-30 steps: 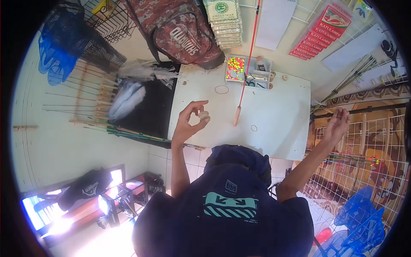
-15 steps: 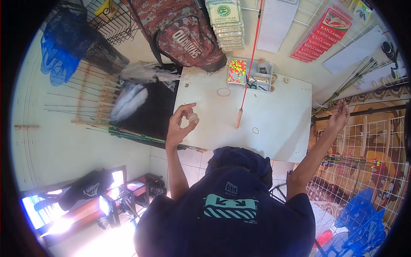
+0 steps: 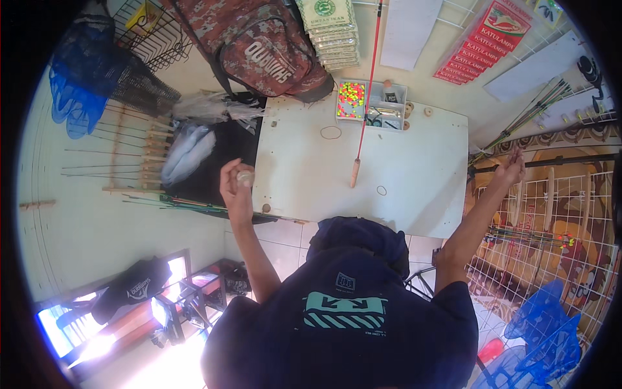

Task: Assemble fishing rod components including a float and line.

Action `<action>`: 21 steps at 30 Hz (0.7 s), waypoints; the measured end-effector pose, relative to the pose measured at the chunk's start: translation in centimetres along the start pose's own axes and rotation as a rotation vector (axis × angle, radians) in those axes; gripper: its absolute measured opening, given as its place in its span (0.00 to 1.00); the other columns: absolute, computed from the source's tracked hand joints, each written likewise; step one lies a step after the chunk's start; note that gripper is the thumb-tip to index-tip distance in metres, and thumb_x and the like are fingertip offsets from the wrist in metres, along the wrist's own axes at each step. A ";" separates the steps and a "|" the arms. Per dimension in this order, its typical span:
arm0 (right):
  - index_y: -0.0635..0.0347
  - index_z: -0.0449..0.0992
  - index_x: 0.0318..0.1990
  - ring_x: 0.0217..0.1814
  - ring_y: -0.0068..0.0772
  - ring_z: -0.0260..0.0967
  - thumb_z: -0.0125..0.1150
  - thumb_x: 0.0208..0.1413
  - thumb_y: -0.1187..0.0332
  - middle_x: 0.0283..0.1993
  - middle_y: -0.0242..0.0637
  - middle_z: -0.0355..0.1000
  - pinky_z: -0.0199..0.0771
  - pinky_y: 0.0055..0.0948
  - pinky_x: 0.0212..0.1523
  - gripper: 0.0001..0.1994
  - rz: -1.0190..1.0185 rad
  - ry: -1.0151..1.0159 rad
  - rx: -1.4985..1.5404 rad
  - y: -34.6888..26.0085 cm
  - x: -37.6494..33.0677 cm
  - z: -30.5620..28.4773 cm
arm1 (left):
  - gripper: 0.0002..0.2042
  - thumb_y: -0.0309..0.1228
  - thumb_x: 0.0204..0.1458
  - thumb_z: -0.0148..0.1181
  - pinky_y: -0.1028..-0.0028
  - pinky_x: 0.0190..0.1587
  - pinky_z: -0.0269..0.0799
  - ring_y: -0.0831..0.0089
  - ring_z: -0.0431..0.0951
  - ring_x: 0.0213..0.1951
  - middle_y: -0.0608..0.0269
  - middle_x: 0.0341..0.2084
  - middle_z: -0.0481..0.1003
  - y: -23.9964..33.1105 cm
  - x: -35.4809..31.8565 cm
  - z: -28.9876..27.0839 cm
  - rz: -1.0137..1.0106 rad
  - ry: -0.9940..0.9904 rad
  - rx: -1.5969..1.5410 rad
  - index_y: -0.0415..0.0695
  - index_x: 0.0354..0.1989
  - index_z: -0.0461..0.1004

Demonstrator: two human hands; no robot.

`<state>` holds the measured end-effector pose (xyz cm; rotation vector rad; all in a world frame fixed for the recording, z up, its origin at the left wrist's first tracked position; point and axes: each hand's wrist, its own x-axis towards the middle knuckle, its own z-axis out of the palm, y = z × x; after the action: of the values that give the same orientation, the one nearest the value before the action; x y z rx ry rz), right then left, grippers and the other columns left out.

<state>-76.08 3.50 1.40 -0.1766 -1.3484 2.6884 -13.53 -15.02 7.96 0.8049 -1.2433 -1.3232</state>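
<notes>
My left hand (image 3: 234, 198), held up off the left edge of the white table (image 3: 304, 175), curls its fingers around a small, round, pale spool-like thing (image 3: 245, 176). Out to the right, past the table, my right hand (image 3: 512, 170) is raised with its fingertips pressed together. Whatever lies between those fingertips is too small to see. A red fishing rod (image 3: 361, 139) with a cork handle lies on the table between my hands. Two thin loops, a larger one (image 3: 340, 134) and a smaller one (image 3: 378, 188), rest to either side of it.
A compartmented box (image 3: 405, 97) with bright beads (image 3: 351, 98) stands at the table's back. Behind it are a camouflage bag (image 3: 272, 61) and stacked packets (image 3: 328, 39). Rods (image 3: 531, 117) and a wire grid (image 3: 512, 223) are near my right arm; a net (image 3: 133, 78) hangs left.
My left hand has moved left with the spool-like thing, off the table's edge, and its fingers have closed more around it. My right hand stays stretched out to the right.
</notes>
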 end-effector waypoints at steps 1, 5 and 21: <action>0.81 0.71 0.39 0.44 0.45 0.75 0.48 0.63 0.75 0.41 0.56 0.74 0.80 0.37 0.53 0.11 0.005 0.022 -0.025 0.2 0.7 -0.6 | 0.21 0.20 0.49 0.60 0.76 0.43 0.66 0.75 0.69 0.38 0.64 0.33 0.70 -0.4 0.1 -0.2 0.014 0.048 -0.147 0.42 0.52 0.66; 0.73 0.66 0.38 0.43 0.42 0.76 0.51 0.62 0.76 0.41 0.53 0.73 0.83 0.29 0.48 0.06 0.042 0.031 -0.099 1.8 1.3 -3.5 | 0.19 0.26 0.49 0.63 0.70 0.48 0.67 0.66 0.70 0.43 0.61 0.37 0.71 -2.7 0.8 -0.8 0.042 0.079 -0.646 0.44 0.50 0.68; 0.59 0.76 0.33 0.39 0.26 0.75 0.61 0.53 0.71 0.38 0.35 0.78 0.74 0.26 0.40 0.03 0.404 -1.045 -1.075 4.4 -12.3 -10.0 | 0.14 0.31 0.53 0.62 0.76 0.36 0.71 0.77 0.74 0.33 0.68 0.33 0.74 -16.8 -2.5 0.6 -0.617 0.289 0.112 0.51 0.48 0.71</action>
<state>-62.64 6.73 -7.55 1.0993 -3.1878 1.8956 -17.95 -14.98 -8.46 1.4847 -0.8701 -1.5514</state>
